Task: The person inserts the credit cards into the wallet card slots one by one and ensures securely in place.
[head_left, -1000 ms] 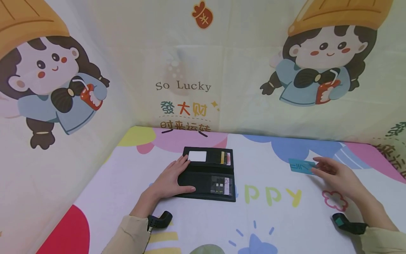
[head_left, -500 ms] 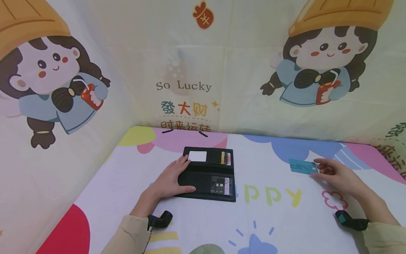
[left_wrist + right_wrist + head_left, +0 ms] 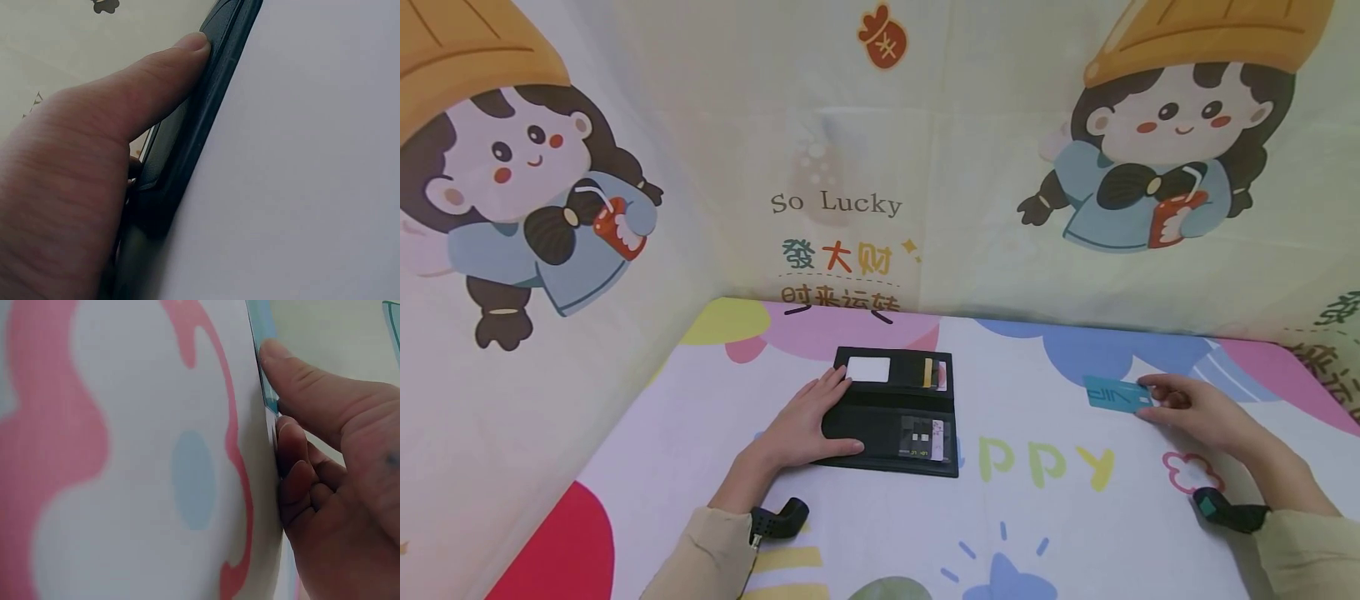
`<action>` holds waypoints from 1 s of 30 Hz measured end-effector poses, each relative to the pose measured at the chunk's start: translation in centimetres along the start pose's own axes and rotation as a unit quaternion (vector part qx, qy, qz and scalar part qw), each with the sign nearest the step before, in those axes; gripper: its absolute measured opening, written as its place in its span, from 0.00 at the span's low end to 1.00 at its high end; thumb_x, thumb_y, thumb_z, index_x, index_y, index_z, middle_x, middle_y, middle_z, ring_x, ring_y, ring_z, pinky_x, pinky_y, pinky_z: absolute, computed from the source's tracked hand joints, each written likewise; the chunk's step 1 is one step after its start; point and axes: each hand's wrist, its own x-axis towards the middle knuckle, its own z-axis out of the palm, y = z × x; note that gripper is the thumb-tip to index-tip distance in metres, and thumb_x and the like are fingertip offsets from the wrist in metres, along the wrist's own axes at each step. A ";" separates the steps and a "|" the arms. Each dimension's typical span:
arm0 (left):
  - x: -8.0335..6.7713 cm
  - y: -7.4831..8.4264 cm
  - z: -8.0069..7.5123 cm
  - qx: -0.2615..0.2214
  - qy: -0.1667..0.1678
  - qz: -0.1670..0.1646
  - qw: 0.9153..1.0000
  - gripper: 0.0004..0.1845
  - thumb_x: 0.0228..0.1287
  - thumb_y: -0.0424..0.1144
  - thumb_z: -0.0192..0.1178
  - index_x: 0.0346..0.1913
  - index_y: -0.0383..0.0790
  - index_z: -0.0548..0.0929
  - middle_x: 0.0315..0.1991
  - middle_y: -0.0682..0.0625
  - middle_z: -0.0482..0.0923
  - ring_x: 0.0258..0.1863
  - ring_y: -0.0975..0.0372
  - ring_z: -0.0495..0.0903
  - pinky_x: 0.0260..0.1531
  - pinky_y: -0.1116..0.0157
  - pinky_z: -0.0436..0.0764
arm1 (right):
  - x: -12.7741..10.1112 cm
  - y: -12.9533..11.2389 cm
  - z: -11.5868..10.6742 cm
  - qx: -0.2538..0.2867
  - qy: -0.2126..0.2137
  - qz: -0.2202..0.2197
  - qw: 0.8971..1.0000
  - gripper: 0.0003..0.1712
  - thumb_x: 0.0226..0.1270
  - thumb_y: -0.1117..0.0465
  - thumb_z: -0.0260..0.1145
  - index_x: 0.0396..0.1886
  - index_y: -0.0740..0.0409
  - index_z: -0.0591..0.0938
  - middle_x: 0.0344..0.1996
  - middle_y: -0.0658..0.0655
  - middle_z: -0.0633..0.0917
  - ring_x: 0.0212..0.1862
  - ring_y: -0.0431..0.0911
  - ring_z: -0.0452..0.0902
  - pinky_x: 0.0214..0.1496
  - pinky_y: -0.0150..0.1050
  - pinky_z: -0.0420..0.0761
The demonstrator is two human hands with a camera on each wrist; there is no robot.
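Observation:
A black wallet [image 3: 874,423] lies unfolded on the table, left of centre. My left hand [image 3: 797,427] rests spread over its left side, thumb straight on the lower half, as the left wrist view confirms at the wallet's edge. A white card [image 3: 868,369] sits in the upper half, and a few coloured cards [image 3: 934,374] show at its right. A dark card [image 3: 917,437] fills the lower right slot. Off to the right, a teal card [image 3: 1108,393] lies on the tablecloth. My right hand [image 3: 1206,412] pinches its right end between thumb and index finger, other fingers curled.
The tablecloth [image 3: 1037,508] is white with coloured prints and letters. Patterned cloth walls [image 3: 985,167] stand behind and at the left of the table. A black wrist camera [image 3: 781,518] is strapped to the left wrist, another [image 3: 1228,510] to the right.
My right thumb and index finger slid back a little to the right along the teal card, then closed in on its right end. The left hand and wallet stay in place.

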 end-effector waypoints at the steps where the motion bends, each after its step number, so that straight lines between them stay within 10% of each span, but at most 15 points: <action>1: 0.0 0.0 0.0 0.001 0.000 0.000 1.000 0.57 0.54 0.67 0.68 0.79 0.39 0.59 0.81 0.47 0.47 0.79 0.53 0.44 0.76 0.49 0.44 | 0.1 -0.1 -0.1 -0.003 -0.001 -0.004 1.000 0.38 0.67 0.51 0.73 0.65 0.72 0.71 0.42 0.59 0.76 0.43 0.53 0.69 0.33 0.33 0.74; 24: 0.0 0.2 0.0 0.005 -0.003 -0.006 1.000 0.57 0.54 0.67 0.68 0.79 0.39 0.59 0.81 0.47 0.47 0.79 0.53 0.44 0.76 0.49 0.44 | 0.6 0.1 -0.3 0.001 -0.010 -0.009 1.000 0.36 0.64 0.52 0.75 0.59 0.73 0.71 0.47 0.67 0.76 0.45 0.60 0.73 0.39 0.39 0.78; 30: -0.1 0.2 0.0 0.004 -0.002 -0.007 1.000 0.57 0.53 0.67 0.68 0.79 0.40 0.59 0.81 0.47 0.47 0.79 0.53 0.44 0.76 0.49 0.43 | 0.4 0.2 -0.1 0.010 -0.002 -0.001 1.000 0.39 0.64 0.52 0.75 0.60 0.73 0.68 0.49 0.72 0.76 0.49 0.67 0.74 0.47 0.55 0.82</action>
